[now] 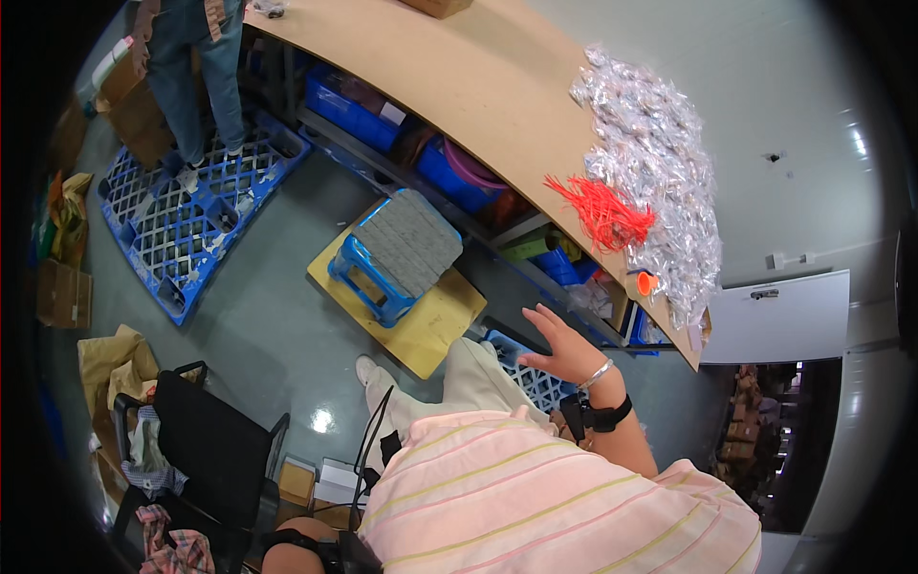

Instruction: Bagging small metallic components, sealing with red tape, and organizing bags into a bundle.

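Blue crate (pixel 529 375) under spread fingers

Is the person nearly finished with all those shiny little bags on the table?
Done: a big pile of clear plastic bags lies on the wooden table, whether finished is unclear. In hand: nothing; the right hand is open and empty, raised off the table. Left: the red cable ties lie loose beside the pile. The left hand is out of view.

Matt tan wooden worktop (pixel 459 86), heap of glossy clear plastic bags (pixel 660 163), bundle of smooth red plastic ties (pixel 602 212), blue plastic stool (pixel 378 277) with rough grey cushion, shiny grey floor (pixel 277 325)
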`<state>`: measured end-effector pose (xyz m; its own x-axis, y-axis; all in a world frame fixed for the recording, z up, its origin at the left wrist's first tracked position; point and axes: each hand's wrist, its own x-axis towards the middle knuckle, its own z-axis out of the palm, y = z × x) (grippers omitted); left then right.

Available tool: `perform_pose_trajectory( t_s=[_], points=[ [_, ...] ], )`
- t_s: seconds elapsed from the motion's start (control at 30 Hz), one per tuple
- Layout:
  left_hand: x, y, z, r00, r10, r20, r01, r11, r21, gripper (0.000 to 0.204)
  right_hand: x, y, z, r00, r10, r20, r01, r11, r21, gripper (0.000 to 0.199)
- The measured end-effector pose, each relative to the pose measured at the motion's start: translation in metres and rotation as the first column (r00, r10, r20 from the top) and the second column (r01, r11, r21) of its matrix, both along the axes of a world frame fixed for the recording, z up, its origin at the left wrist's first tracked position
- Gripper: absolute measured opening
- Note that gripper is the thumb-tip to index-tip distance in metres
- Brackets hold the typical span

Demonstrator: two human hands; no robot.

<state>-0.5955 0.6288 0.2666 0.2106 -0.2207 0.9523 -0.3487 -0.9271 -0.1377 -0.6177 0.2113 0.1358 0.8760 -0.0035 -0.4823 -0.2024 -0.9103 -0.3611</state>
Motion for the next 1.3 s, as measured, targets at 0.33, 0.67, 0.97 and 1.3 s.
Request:
perform_pose_trajectory(
  t_s=[0.33, 0.67, 0.97, 1.3],
  points=[
    [0.09, -0.049, -0.08, -0.202, -0.929, -0.311, 0.261, 0.255, -0.931, 0.017, -0.001, -0.03, -0.011, 0.988, -0.132, -0.076, 0.137, 0.988, 0.069, 0.076],
    [0.154, -0.118, -0.366, -0.575, -0.104, -0.812, 0.255, 0.92, -0.299, 0.047, 0.094, -0.137, -0.174, 0.97, -0.162, -0.184, 0.167, 0.986, 0.012, 0.067],
    [0.27, -0.186, -0.449, -0.509, -0.013, -0.861, 0.077, 0.995, -0.06, 0.08, 0.271, -0.096, -0.338, 0.925, -0.316, -0.212, 0.344, 0.933, 0.11, 0.112],
    [0.391, -0.19, -0.606, -0.806, -0.02, -0.592, 0.188, 0.939, -0.288, 0.113, 0.355, 0.001, -0.43, 0.823, -0.395, -0.409, 0.226, 0.887, -0.401, 0.17]
  ],
)
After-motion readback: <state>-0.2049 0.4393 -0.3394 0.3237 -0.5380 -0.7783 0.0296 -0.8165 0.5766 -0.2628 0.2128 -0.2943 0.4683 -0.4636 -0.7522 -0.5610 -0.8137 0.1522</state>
